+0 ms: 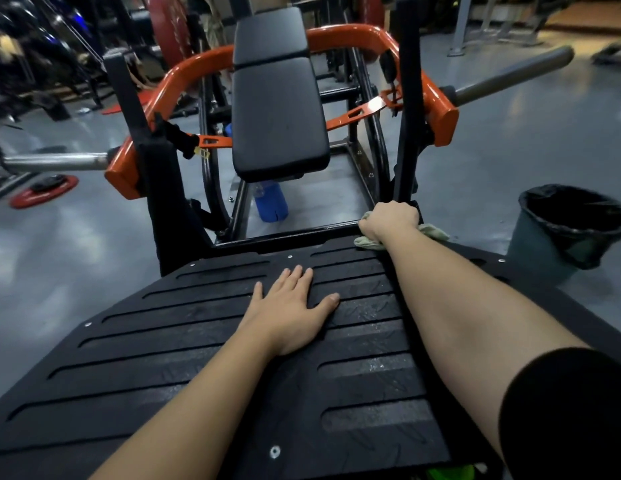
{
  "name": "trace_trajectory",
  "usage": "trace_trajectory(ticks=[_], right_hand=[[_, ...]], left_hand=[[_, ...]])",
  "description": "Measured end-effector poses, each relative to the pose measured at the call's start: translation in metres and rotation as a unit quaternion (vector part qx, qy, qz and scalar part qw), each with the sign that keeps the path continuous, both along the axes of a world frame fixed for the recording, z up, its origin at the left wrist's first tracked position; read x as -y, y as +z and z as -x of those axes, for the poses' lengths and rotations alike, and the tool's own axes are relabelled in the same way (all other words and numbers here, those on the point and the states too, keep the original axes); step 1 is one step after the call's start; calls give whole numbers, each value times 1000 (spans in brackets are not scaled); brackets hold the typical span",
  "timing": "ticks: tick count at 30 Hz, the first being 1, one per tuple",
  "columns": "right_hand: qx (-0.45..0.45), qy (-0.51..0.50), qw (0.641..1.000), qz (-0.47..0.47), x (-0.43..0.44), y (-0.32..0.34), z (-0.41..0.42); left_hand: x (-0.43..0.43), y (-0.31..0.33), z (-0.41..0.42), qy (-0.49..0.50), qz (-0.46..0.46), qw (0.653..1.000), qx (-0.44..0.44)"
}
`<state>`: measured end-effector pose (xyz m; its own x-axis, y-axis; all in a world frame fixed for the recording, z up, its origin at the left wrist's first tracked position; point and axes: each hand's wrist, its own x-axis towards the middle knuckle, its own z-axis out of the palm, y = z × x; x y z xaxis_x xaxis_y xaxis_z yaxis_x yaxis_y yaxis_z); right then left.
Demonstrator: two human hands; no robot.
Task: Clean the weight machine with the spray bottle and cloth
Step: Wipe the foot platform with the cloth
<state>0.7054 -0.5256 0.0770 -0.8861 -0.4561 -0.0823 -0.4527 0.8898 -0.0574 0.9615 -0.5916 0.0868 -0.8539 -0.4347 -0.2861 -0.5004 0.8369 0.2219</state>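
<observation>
The weight machine has a black ribbed footplate (pixel 184 344) in front of me, a black padded seat (pixel 278 109) beyond it and orange arms (pixel 437 98). My left hand (pixel 291 313) lies flat on the middle of the footplate, fingers straight. My right hand (pixel 390 220) grips a pale green cloth (pixel 434 232) at the footplate's far right corner, beside a black upright post (pixel 408 109). A blue spray bottle (pixel 271 202) stands on the floor under the seat, partly hidden by it.
A grey bin with a black liner (pixel 572 226) stands on the floor at the right. Steel weight bars (pixel 513 76) stick out to both sides. A red weight plate (pixel 44 192) lies on the floor at the left. Something bright green (pixel 451 472) shows below the footplate's near edge.
</observation>
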Motion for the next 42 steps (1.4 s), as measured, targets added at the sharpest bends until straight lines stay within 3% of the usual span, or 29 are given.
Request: trace_trajectory(ticks=[8, 15, 19, 22, 27, 33, 42], right_hand=[[-26, 37, 997, -63, -22, 13, -26], [14, 23, 1000, -2, -66, 34, -69], [-7, 16, 1000, 13, -88, 37, -102], [-21, -5, 999, 33, -98, 39, -114], [-28, -26, 998, 49, -95, 33, -114], [-46, -39, 997, 43, -91, 26, -107], [-26, -21, 998, 46, -93, 35, -109]], left_hand=[[3, -3, 2, -5, 3, 1000, 5], [1, 1, 2, 0, -4, 1000, 8], [2, 8, 8, -6, 17, 1000, 8], [15, 28, 32, 45, -30, 998, 16], [30, 14, 55, 180, 3, 977, -115], [45, -12, 66, 170, 40, 982, -66], [37, -22, 76, 188, 59, 975, -103]])
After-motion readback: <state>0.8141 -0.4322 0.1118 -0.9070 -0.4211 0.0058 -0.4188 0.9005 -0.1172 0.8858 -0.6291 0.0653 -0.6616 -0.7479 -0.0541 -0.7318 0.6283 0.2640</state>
